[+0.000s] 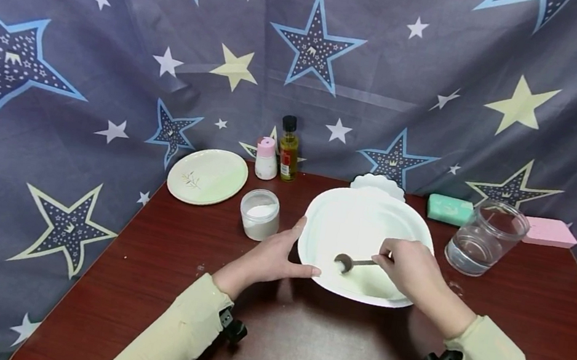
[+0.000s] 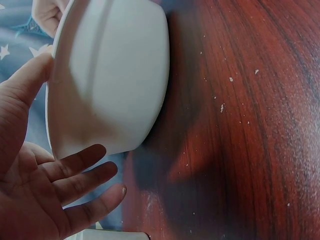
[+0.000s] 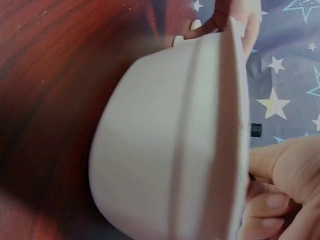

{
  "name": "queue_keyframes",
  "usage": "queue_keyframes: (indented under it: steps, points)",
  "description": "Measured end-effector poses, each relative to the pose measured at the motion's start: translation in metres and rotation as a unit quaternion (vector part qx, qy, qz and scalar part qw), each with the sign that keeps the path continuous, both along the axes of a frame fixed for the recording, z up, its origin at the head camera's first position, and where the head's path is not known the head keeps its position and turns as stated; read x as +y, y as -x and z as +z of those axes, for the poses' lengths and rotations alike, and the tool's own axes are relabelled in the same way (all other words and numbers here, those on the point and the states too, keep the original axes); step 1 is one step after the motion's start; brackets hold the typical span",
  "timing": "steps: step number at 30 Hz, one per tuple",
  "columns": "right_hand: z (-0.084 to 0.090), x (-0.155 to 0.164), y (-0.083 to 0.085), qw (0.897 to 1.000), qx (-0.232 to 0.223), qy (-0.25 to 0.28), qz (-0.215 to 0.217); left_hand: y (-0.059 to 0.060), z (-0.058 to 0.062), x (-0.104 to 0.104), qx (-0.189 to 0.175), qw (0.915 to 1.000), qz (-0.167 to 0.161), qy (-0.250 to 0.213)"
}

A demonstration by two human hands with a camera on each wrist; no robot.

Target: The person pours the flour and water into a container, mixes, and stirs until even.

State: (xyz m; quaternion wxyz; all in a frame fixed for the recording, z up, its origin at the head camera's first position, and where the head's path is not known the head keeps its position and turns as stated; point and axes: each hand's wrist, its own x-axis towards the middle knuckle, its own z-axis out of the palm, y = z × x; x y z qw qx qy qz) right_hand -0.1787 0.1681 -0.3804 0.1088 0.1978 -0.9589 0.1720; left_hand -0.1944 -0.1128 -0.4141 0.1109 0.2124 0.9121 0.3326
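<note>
A white oval basin [image 1: 360,296] stands in front of me on the table. My left hand [image 1: 274,255] holds its left side, thumb over the rim and the other fingers spread along the outer wall [image 2: 120,65]. With the fingertips of my right hand [image 1: 412,267] I pinch the handle of a dark spoon [image 1: 344,263] inside the basin. Something white shows at the spoon's bowl, low near the basin's floor. In the right wrist view the basin's wall hides the spoon, and the curled fingers [image 3: 265,210] show beyond the rim.
Left of the basin stand a jar of white powder [image 1: 259,216], a plate [image 1: 207,177], a pink-capped shaker [image 1: 266,161] and an oil bottle [image 1: 289,152]. Rightward are a glass jar of water [image 1: 470,251], a green block [image 1: 449,209] and a pink block [image 1: 549,233]. A scalloped white dish [image 1: 378,184] sits behind.
</note>
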Motion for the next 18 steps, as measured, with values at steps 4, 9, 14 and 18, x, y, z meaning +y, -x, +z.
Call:
queue_keyframes:
  steps: [4,9,14,18]
  points:
    - [-0.005,-0.008,0.003,1.000,0.002,0.010,-0.011,0.000,0.000,0.000,-0.001,1.0000,0.002,0.001]
    - [-0.009,-0.016,0.007,0.999,0.010,0.017,-0.029,0.000,0.000,0.000,-0.003,0.9999,0.007,0.008]
    - [-0.011,-0.018,0.014,0.999,0.006,0.012,-0.052,0.000,0.000,0.001,-0.001,0.9999,0.008,0.008]
    - [-0.011,-0.014,0.019,0.997,0.006,0.003,-0.074,0.000,0.000,0.000,0.003,1.0000,0.006,0.008]
